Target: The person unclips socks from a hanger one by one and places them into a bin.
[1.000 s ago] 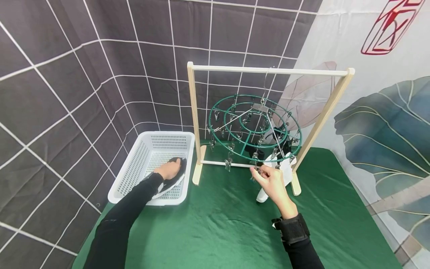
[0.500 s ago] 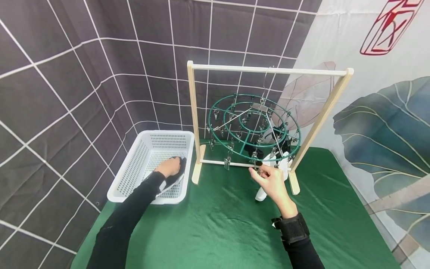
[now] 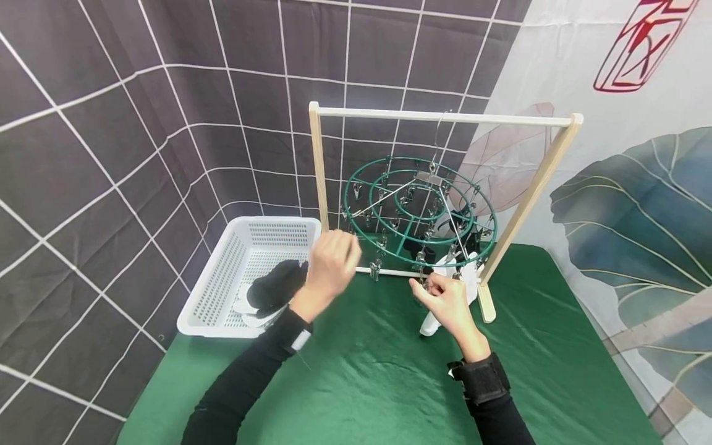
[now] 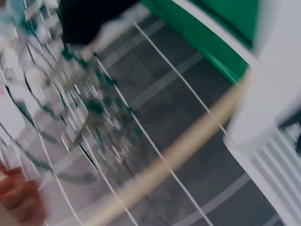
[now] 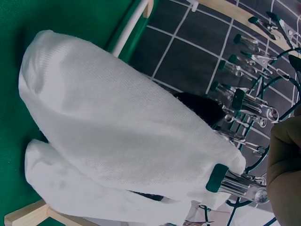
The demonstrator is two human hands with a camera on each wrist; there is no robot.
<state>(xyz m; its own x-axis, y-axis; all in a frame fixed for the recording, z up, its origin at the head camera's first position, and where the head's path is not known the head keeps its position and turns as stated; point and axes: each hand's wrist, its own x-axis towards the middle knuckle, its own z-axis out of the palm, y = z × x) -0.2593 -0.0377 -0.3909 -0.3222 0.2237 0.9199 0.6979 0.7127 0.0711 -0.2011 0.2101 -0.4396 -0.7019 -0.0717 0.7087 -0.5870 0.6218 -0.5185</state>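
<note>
My right hand (image 3: 445, 296) pinches a metal clip (image 3: 424, 283) at the front of the round green clip hanger (image 3: 408, 238). Close beside it, white socks (image 5: 117, 113) hang from a green-tipped clip (image 5: 235, 183). Behind these hangs a black sock (image 5: 202, 106). My left hand (image 3: 332, 259), blurred, is in the air between the white basket (image 3: 191, 315) and the hanger, fingers loosely bent with nothing seen in them. In the left wrist view only part of a hand (image 4: 21, 197) shows at the lower left. A dark grey and white piece of fabric (image 3: 278, 287) lies in the basket.
A wooden stand (image 3: 319, 167) carries the hanger from its white top bar (image 3: 389, 114). Several free clips dangle from the green rings. The stand's right leg (image 3: 528, 204) rises beyond my right hand. A green cloth (image 3: 356, 383) covers the table.
My left hand has let go of the dark fabric in the basket and moved up and right, out over the basket's edge. The right hand stays at the clip.
</note>
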